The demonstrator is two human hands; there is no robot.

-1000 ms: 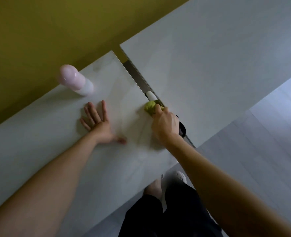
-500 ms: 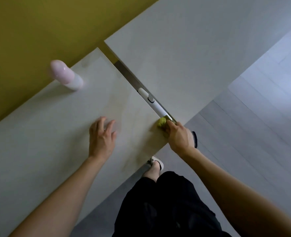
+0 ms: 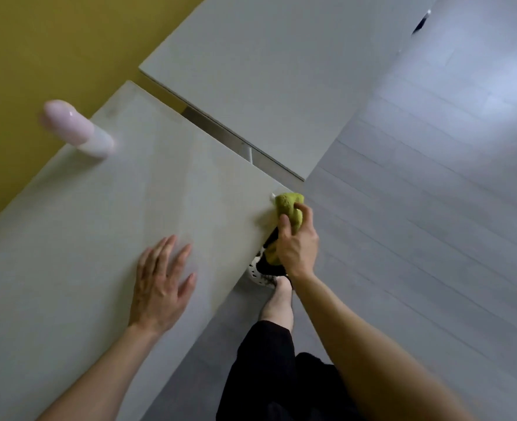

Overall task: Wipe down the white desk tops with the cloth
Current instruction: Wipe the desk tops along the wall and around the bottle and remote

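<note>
Two white desk tops fill the view: a near desk point(image 3: 105, 238) under my hands and a far desk point(image 3: 266, 80) beyond a narrow gap. A yellow-green cloth point(image 3: 289, 208) is bunched at the near desk's right corner. My right hand point(image 3: 296, 244) grips it, thumb across the front, at the desk's front edge. My left hand point(image 3: 160, 284) lies flat on the near desk with fingers spread, well to the left of the cloth.
A pink and white bottle point(image 3: 78, 129) stands near the back left of the near desk, by the yellow wall point(image 3: 54, 41). The gap point(image 3: 221, 133) between the desks shows a grey rail. Grey floor point(image 3: 433, 208) lies to the right; my leg and white shoe point(image 3: 260, 275) are below the desk edge.
My right hand has drawn the cloth along the desk's right edge to its front corner. My left hand has slid toward me and now lies flat.
</note>
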